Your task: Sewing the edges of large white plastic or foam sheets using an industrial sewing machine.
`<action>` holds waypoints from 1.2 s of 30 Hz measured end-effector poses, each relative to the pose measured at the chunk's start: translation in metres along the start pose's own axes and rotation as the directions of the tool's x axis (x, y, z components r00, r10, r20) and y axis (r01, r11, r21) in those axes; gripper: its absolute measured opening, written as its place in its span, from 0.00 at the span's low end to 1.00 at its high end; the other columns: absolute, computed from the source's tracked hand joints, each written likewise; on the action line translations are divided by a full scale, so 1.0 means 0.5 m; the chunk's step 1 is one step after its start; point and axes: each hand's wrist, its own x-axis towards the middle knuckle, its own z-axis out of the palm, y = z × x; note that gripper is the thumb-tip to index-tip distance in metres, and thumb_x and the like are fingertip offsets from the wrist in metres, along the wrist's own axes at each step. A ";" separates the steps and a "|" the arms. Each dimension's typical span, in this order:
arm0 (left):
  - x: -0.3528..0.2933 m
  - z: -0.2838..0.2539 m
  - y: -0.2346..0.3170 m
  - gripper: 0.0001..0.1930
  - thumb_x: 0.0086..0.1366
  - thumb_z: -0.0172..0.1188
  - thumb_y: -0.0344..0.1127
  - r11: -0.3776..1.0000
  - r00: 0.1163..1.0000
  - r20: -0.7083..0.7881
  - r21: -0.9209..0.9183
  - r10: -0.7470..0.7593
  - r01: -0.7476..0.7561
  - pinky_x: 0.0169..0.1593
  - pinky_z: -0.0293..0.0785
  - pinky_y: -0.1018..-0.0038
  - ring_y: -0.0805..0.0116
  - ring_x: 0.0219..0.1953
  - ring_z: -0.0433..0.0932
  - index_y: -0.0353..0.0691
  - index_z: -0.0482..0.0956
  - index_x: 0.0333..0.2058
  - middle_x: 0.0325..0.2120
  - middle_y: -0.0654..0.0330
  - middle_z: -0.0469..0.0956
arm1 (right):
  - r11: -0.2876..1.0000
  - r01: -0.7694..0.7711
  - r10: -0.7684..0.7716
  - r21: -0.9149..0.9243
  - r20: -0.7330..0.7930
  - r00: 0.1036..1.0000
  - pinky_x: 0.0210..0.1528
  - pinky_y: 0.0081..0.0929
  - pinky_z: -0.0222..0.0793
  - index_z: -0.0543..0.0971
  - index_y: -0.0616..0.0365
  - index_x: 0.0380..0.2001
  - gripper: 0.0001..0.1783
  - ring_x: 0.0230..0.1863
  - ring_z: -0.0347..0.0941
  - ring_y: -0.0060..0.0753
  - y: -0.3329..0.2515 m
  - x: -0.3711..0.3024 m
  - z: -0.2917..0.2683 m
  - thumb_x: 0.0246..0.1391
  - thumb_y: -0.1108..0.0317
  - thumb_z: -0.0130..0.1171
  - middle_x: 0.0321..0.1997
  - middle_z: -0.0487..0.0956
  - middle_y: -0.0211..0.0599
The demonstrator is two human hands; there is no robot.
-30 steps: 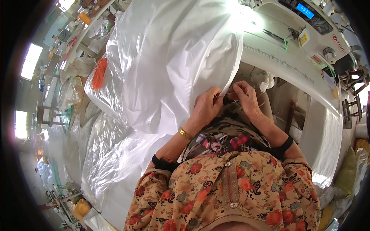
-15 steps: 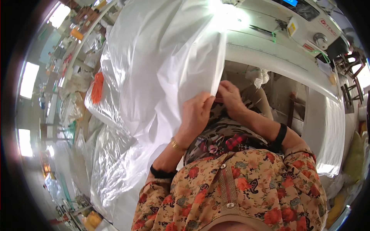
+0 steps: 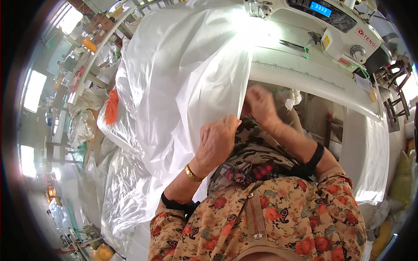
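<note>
A large, thin white sheet (image 3: 174, 82), smooth and slightly shiny like fabric or film, hangs down from the sewing table toward my lap. My left hand (image 3: 217, 141) is closed on its right-hand edge, thumb against the curled fingers. Just to the right and a little farther off, my right hand (image 3: 262, 105) is bent with its fingers curled in, blurred by motion. Whether anything sits between those fingers is hidden. Beyond the hands, the sheet's far part lies under the bright lamp of a white sewing machine (image 3: 344, 48).
Black thread snips (image 3: 292, 45) lie on the white sewing table (image 3: 300, 74) near a printed ruler scale. Clear plastic wrapping (image 3: 126, 182) heaps at the left, with an orange bundle (image 3: 111, 107) on it. A white crumpled scrap (image 3: 289, 99) hangs below the table's edge.
My left hand has moved slightly nearer to me along the sheet's edge. The right hand has shifted slightly up and away from it. The view has tilted, showing more of the machine.
</note>
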 end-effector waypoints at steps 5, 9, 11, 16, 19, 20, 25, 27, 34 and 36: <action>0.010 -0.001 0.014 0.13 0.69 0.54 0.34 0.991 0.999 -0.045 -0.135 -0.007 0.001 0.25 0.64 0.60 0.45 0.22 0.71 0.36 0.67 0.26 0.17 0.49 0.69 | 0.806 0.275 -0.353 -0.524 -0.052 0.934 0.32 0.36 0.74 0.76 0.66 0.34 0.14 0.26 0.79 0.44 -0.111 0.144 -0.078 0.62 0.63 0.52 0.31 0.81 0.52; 0.032 -0.010 0.021 0.14 0.68 0.55 0.33 0.973 0.996 -0.092 -0.229 0.018 -0.039 0.25 0.62 0.62 0.47 0.19 0.66 0.33 0.66 0.25 0.16 0.47 0.65 | 0.442 0.219 -0.323 -0.870 0.074 0.944 0.43 0.43 0.74 0.79 0.67 0.37 0.20 0.40 0.79 0.53 -0.139 0.275 -0.097 0.60 0.56 0.54 0.36 0.82 0.55; 0.030 -0.013 0.020 0.15 0.67 0.56 0.32 0.908 0.996 -0.024 -0.413 -0.091 0.073 0.24 0.60 0.64 0.51 0.18 0.58 0.31 0.66 0.24 0.16 0.47 0.62 | 0.392 0.157 -0.221 -0.907 0.073 0.973 0.46 0.43 0.74 0.80 0.67 0.39 0.22 0.44 0.78 0.53 -0.154 0.316 -0.093 0.60 0.54 0.55 0.38 0.82 0.55; 0.002 0.025 0.013 0.14 0.65 0.58 0.31 0.855 0.992 0.008 -0.506 -0.128 0.114 0.24 0.59 0.65 0.54 0.18 0.54 0.30 0.68 0.24 0.15 0.46 0.61 | 0.250 0.024 -0.120 -0.968 -0.007 0.993 0.48 0.41 0.74 0.81 0.66 0.39 0.24 0.48 0.78 0.49 -0.164 0.360 -0.074 0.58 0.51 0.58 0.44 0.81 0.52; 0.000 0.025 0.016 0.13 0.65 0.58 0.31 0.845 0.993 0.038 -0.523 -0.114 0.117 0.23 0.60 0.66 0.54 0.17 0.55 0.30 0.69 0.24 0.15 0.47 0.62 | 0.261 0.070 -0.240 -0.963 0.006 0.971 0.40 0.36 0.74 0.79 0.63 0.14 0.27 0.25 0.79 0.40 -0.151 0.365 -0.074 0.56 0.50 0.58 0.13 0.77 0.38; 0.003 0.024 0.018 0.12 0.64 0.58 0.31 0.846 0.994 0.044 -0.521 -0.099 0.108 0.23 0.60 0.66 0.54 0.17 0.56 0.30 0.70 0.24 0.15 0.47 0.63 | 0.255 0.069 -0.235 -0.964 0.007 0.972 0.40 0.36 0.74 0.79 0.63 0.14 0.27 0.25 0.79 0.40 -0.150 0.366 -0.080 0.56 0.50 0.58 0.13 0.77 0.38; -0.004 0.021 0.010 0.11 0.64 0.58 0.30 0.842 0.994 -0.001 -0.532 -0.109 0.092 0.23 0.61 0.67 0.57 0.16 0.58 0.30 0.71 0.25 0.14 0.48 0.65 | 0.451 -0.036 0.053 -0.892 -0.013 0.998 0.44 0.39 0.75 0.78 0.68 0.37 0.27 0.36 0.81 0.45 -0.196 0.262 -0.044 0.55 0.49 0.62 0.32 0.82 0.48; -0.009 0.028 0.004 0.11 0.64 0.58 0.31 0.829 0.989 0.033 -0.542 -0.141 0.137 0.23 0.62 0.68 0.60 0.15 0.60 0.30 0.71 0.26 0.14 0.49 0.65 | 0.534 0.065 -0.121 -0.843 0.000 0.993 0.38 0.38 0.76 0.76 0.70 0.39 0.28 0.30 0.80 0.42 -0.138 0.216 -0.055 0.55 0.49 0.62 0.30 0.82 0.48; -0.019 0.062 -0.030 0.12 0.72 0.52 0.36 0.540 0.944 0.214 -0.778 -0.250 0.320 0.22 0.64 0.82 0.85 0.19 0.64 0.34 0.75 0.30 0.17 0.72 0.67 | 0.905 0.065 -0.092 -0.420 -0.044 0.995 0.18 0.21 0.71 0.70 0.73 0.43 0.26 0.20 0.77 0.27 -0.087 0.013 -0.063 0.58 0.56 0.61 0.26 0.81 0.46; -0.018 0.057 -0.028 0.12 0.71 0.53 0.36 0.419 0.917 0.281 -0.824 -0.284 0.382 0.21 0.63 0.82 0.84 0.18 0.64 0.34 0.75 0.30 0.16 0.71 0.66 | 0.922 0.027 -0.037 -0.386 -0.017 0.999 0.18 0.22 0.71 0.70 0.73 0.44 0.25 0.19 0.77 0.27 -0.078 -0.016 -0.065 0.59 0.57 0.61 0.25 0.80 0.45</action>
